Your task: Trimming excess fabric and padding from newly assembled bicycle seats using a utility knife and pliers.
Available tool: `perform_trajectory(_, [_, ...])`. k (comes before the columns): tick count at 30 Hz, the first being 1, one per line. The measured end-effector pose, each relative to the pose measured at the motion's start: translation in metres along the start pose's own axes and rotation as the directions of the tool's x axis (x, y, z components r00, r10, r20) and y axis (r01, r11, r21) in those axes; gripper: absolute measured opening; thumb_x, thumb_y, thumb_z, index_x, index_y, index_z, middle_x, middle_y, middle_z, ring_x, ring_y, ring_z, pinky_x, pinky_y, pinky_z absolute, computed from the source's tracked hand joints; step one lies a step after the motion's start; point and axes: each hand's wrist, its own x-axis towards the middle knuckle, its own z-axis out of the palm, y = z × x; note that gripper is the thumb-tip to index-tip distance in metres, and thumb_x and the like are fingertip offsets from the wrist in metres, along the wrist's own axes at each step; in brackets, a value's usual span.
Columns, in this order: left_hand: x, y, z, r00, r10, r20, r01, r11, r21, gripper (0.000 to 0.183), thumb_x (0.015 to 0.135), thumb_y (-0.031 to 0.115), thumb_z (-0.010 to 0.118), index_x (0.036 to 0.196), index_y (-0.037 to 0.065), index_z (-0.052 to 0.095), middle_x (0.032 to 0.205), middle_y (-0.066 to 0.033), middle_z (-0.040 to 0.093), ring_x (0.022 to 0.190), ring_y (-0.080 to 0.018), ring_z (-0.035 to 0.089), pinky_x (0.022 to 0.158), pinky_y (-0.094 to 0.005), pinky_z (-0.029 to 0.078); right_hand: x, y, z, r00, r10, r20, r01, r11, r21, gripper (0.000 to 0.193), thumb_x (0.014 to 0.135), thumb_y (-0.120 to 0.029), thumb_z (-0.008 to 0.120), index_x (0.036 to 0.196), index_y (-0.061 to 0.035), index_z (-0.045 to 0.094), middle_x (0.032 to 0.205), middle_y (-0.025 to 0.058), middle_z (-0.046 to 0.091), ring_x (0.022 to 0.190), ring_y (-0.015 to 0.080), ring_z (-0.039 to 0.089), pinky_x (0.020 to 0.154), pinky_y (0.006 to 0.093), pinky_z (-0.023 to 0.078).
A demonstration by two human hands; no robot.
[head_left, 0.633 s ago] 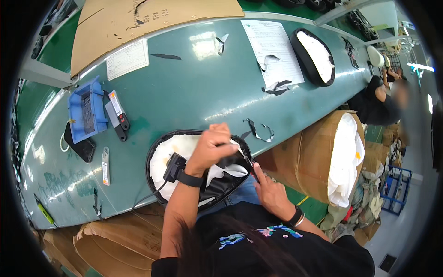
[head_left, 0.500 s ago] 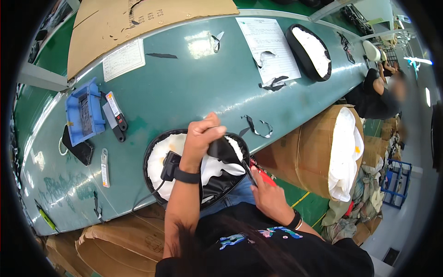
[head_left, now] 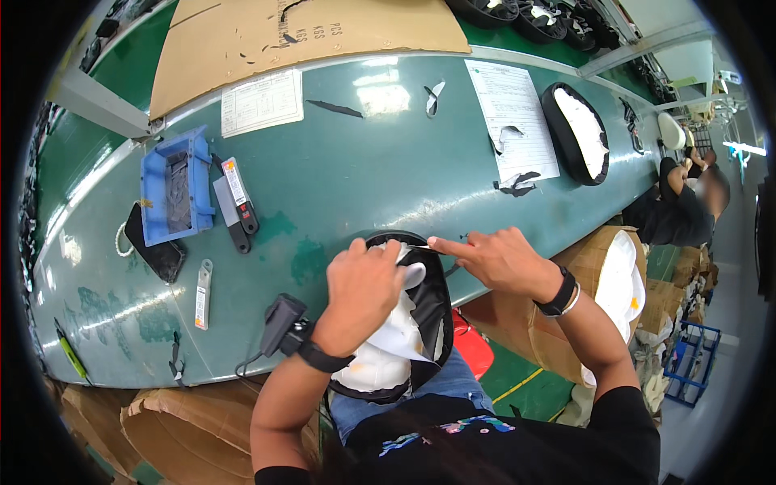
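Note:
I hold a seat pad, white foam inside a black cover, tilted up against the near edge of the green table and resting over my lap. My left hand grips its upper part from the left, fingers curled over the white foam. My right hand is at the pad's top rim, with the index finger stretched left along the black edge and the thumb under it. A thin pale sliver shows at that fingertip; I cannot tell what it is. A small black device is strapped at my left wrist.
On the table lie a blue tray, box cutters, a black flat piece, paper sheets, black scraps and a second pad. Cardboard lies behind, boxes at my knees, a red object below, and a seated person to the right.
The pad has turned from lying flat to standing tilted on its edge. My right hand rose from below the pad to its top rim. My left hand shifted its grip.

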Motion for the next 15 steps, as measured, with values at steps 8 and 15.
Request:
perform_trajectory(8, [0.027,-0.036,-0.008,0.955,-0.181,0.235,0.273,0.230,-0.934,0.037,0.069,0.013,0.068,0.057,-0.001,0.037,0.053,-0.0019,0.032,0.060,-0.0156,0.031,0.056,-0.0315,0.024,-0.035,-0.060,0.026,0.956,0.292,0.033,-0.294,0.945,0.141,0.070,0.086,-0.013,0.053,0.150,-0.0171,0.025,0.070,0.0177,0.055,0.049,0.0324,0.057,0.043,0.0439,0.043])
perform_trajectory(15, [0.023,-0.058,-0.017,0.846,-0.088,-0.525,-0.482,-0.546,-0.685,0.037,0.069,0.007,0.067,0.054,0.010,0.033,0.055,0.0019,0.029,0.061,-0.0150,0.030,0.058,-0.0304,0.027,-0.087,-0.118,0.054,0.859,0.512,0.005,-0.492,0.822,0.287,0.065,0.090,-0.020,0.060,0.147,-0.0126,0.030,0.077,0.0212,0.058,0.055,0.0409,0.056,0.047,0.0500,0.043])
